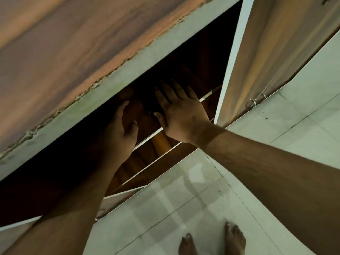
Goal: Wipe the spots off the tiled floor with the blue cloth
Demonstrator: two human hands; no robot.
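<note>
Wall: a broad pinkish-brown plastered wall face (70,52) fills the upper left, its lower edge chipped and ragged where it meets a pale grey-white band (128,70).
Floor: the pale glossy tiled floor (184,199) covers the lower middle and right, with thin dark grout lines and soft reflections; a few small dark specks (266,118) lie on the tiles at the right.
Cupboard: a dark wooden cupboard interior (193,61) opens below the pale band, crossed by thin white shelf edges; most of it is in deep shadow.
Door: a white-edged cupboard door (266,52) stands open at the right, with a small metal hinge (254,102) on its lower edge.
Right hand: the right hand (181,115) reaches into the opening, back upward, fingers straight and spread; what the fingertips touch is lost in the dark.
Left hand: the left hand (121,133) reaches in beside it, fingers loosely curved, nothing visibly held.
Feet: two bare feet (211,242) stand on the tiles at the bottom edge.
Pipe: an orange-brown cylindrical piece (161,142) shows between shelf edges, below the right hand.
Blue cloth: cannot be made out; only a dark shape lies between the hands.
</note>
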